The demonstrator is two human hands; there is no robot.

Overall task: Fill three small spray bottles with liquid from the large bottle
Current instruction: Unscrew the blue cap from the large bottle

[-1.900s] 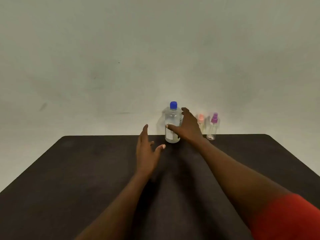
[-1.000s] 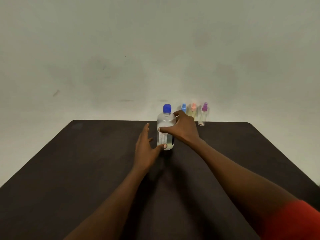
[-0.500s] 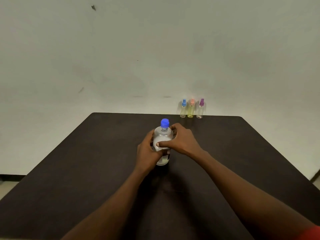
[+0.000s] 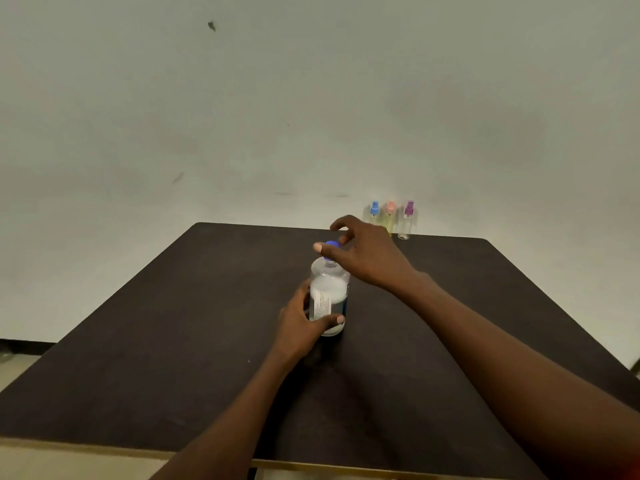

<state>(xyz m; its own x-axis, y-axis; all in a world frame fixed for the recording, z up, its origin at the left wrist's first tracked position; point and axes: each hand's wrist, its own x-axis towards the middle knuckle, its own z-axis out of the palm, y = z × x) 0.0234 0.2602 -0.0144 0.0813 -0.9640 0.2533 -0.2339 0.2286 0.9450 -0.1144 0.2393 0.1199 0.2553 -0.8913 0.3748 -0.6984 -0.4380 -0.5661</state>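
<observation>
The large clear bottle (image 4: 328, 292) with a white label stands upright in the middle of the dark table (image 4: 173, 341). My left hand (image 4: 300, 323) grips its lower body, thumb across the front. My right hand (image 4: 363, 252) is over its top, thumb and fingers curled around the blue cap (image 4: 331, 244). Three small spray bottles stand in a row at the table's far edge: a blue-topped one (image 4: 374, 213), an orange-topped one (image 4: 390, 216) and a purple-topped one (image 4: 407, 221). My right hand hides the lower parts of the first two.
A plain pale wall (image 4: 311, 98) rises right behind the table's far edge. The table's near edge runs along the bottom of the view, with floor showing at the left.
The large bottle came from the far edge to the table's middle. My left hand took hold of its body, and my right hand rose from the body to the cap.
</observation>
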